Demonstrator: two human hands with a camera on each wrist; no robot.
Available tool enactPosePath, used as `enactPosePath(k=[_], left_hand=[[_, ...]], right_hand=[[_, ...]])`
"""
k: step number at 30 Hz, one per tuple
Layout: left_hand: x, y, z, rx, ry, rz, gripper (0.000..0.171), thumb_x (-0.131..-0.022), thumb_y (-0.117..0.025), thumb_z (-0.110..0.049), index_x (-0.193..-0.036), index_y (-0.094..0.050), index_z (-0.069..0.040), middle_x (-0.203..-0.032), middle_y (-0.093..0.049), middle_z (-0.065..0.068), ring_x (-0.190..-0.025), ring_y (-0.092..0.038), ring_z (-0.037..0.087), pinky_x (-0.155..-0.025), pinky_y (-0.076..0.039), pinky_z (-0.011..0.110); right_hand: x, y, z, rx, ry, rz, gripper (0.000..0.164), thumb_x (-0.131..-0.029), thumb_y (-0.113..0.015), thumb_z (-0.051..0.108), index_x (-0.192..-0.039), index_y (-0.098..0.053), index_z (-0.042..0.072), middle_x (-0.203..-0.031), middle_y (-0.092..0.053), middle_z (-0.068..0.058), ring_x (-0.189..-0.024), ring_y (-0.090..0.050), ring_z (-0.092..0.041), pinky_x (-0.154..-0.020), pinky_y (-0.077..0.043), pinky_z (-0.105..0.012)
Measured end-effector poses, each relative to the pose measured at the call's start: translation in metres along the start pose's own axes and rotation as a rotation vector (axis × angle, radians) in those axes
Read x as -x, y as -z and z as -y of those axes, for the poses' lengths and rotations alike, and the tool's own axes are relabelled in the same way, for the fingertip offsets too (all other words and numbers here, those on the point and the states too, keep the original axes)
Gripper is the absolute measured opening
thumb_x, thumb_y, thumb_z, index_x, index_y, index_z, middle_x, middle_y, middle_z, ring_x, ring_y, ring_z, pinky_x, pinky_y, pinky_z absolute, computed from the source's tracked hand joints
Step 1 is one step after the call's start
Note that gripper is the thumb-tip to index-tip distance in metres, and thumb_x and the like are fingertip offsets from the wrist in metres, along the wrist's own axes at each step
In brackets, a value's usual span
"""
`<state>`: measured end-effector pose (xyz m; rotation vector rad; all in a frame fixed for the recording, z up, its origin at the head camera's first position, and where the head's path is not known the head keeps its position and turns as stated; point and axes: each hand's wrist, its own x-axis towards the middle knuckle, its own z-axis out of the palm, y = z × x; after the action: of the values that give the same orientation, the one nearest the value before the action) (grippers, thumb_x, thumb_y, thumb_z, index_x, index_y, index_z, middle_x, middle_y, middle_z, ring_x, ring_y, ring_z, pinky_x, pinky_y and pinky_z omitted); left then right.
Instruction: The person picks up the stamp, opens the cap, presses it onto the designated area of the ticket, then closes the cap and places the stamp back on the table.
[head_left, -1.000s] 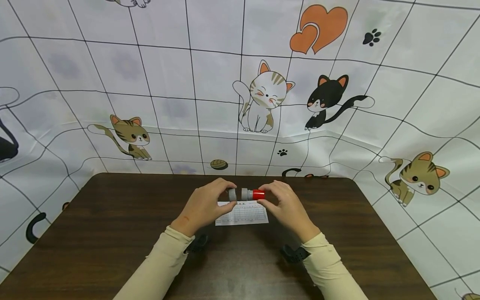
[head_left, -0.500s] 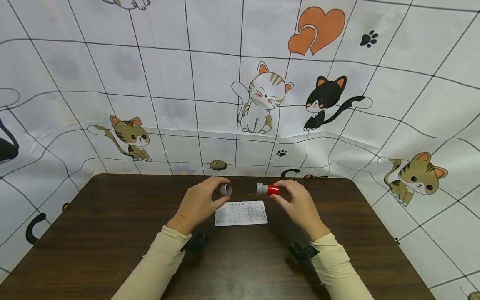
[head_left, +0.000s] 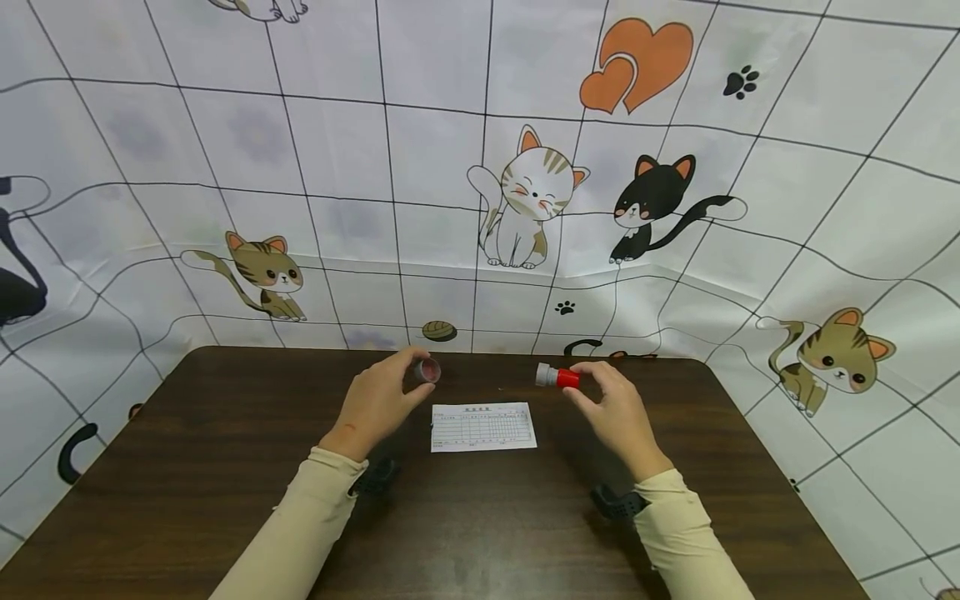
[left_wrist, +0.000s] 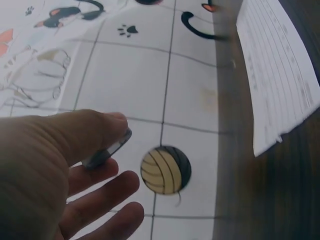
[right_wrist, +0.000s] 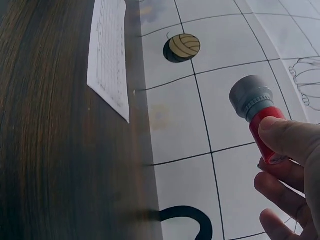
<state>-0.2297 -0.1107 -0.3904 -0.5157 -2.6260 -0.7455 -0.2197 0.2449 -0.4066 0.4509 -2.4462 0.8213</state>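
Observation:
Between thumb and fingertips, my left hand (head_left: 377,405) pinches a small round grey cap (head_left: 428,371) above the back of the table. Its open side faces right in the head view, with a reddish inside. In the left wrist view only a sliver of the cap (left_wrist: 108,150) shows behind the thumb. My right hand (head_left: 619,414) holds a red-and-grey round stamp (head_left: 551,377) by its red end. The stamp (right_wrist: 253,99) lies sideways, its wide grey end pointing left in the head view. Cap and stamp are well apart. A printed paper form (head_left: 483,427) lies flat between the hands.
The dark wooden table (head_left: 465,533) ends at the back against a white grid-patterned sheet (head_left: 427,150) printed with cartoon cats. Dark wrist straps show under both forearms. A tiny pale speck lies behind the paper.
My hands have moved apart: the left hand went left with the cap and turned its open side into view, the right hand went right with the stamp. The paper stayed put.

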Motion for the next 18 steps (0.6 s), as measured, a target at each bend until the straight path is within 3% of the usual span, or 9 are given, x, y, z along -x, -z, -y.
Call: enactPosePath(k=[9,15,18], left_hand=[[0.003,-0.002,0.029,-0.031,0.096,0.044,0.044,-0.092,-0.082,-0.024,-0.128,-0.062,-0.009,-0.107,-0.077,0.010,-0.065,-0.063,0.017,-0.060,-0.053,0.041],[0.005,-0.004,0.044,-0.034,0.154,0.098,0.053,-0.094,-0.079,-0.026,-0.139,-0.059,-0.008,-0.122,-0.074,0.014,-0.093,-0.073,0.032,-0.080,-0.057,0.053],[0.007,-0.003,0.049,-0.040,0.176,0.123,0.052,-0.095,-0.078,-0.026,-0.140,-0.061,-0.007,-0.119,-0.075,0.014,-0.097,-0.072,0.034,-0.080,-0.057,0.054]], right_hand=[[0.003,0.001,-0.011,0.008,-0.060,0.012,0.033,-0.088,-0.084,0.014,-0.117,-0.070,0.006,-0.115,-0.071,-0.013,-0.107,-0.068,-0.033,-0.093,-0.054,-0.054],[0.006,0.002,-0.021,0.033,-0.084,0.025,0.033,-0.088,-0.084,0.015,-0.116,-0.070,0.006,-0.109,-0.071,-0.010,-0.096,-0.068,-0.028,-0.084,-0.055,-0.049],[0.007,0.002,-0.026,0.040,-0.093,0.031,0.033,-0.087,-0.085,0.015,-0.116,-0.070,0.006,-0.107,-0.070,-0.010,-0.094,-0.067,-0.027,-0.082,-0.054,-0.048]])
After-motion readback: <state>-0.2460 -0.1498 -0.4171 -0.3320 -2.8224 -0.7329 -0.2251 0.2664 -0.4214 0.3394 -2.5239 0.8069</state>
